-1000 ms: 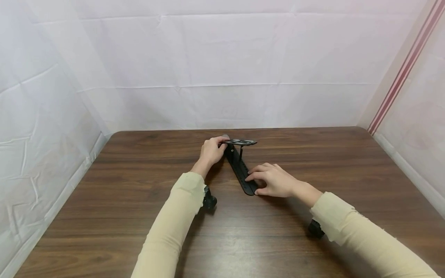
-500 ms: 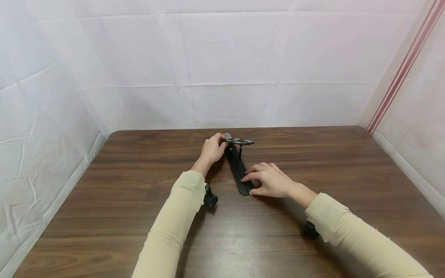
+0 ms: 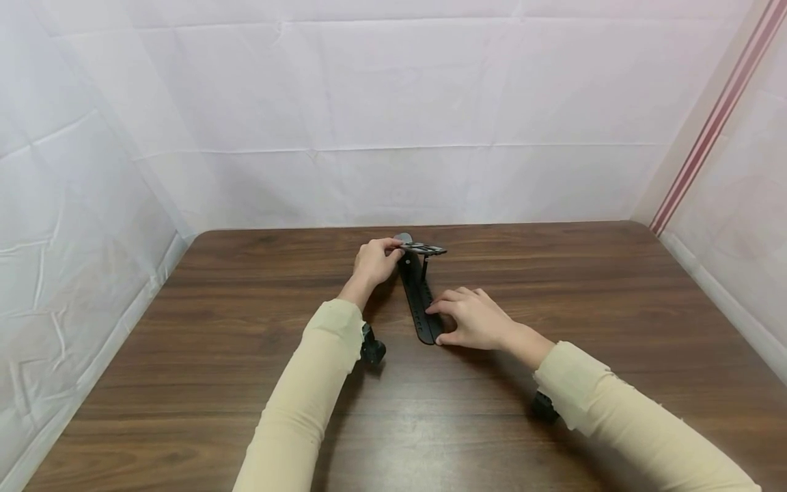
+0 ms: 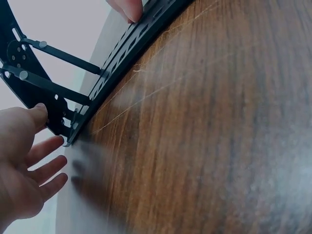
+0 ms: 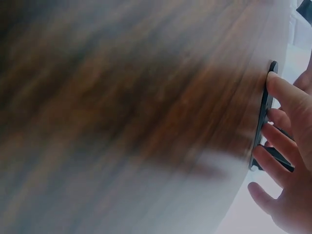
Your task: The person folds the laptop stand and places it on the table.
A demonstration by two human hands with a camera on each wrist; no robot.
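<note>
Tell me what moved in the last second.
The stand slid slightly left with the right hand pressing its base; its raised plate dropped a little under the left hand. Both hands kept their hold; the table is unchanged.

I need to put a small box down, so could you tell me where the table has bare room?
The table is bare right of the right hand and left of the left hand, out to the white walls. The middle is crowded: both hands on the black stand.
</note>
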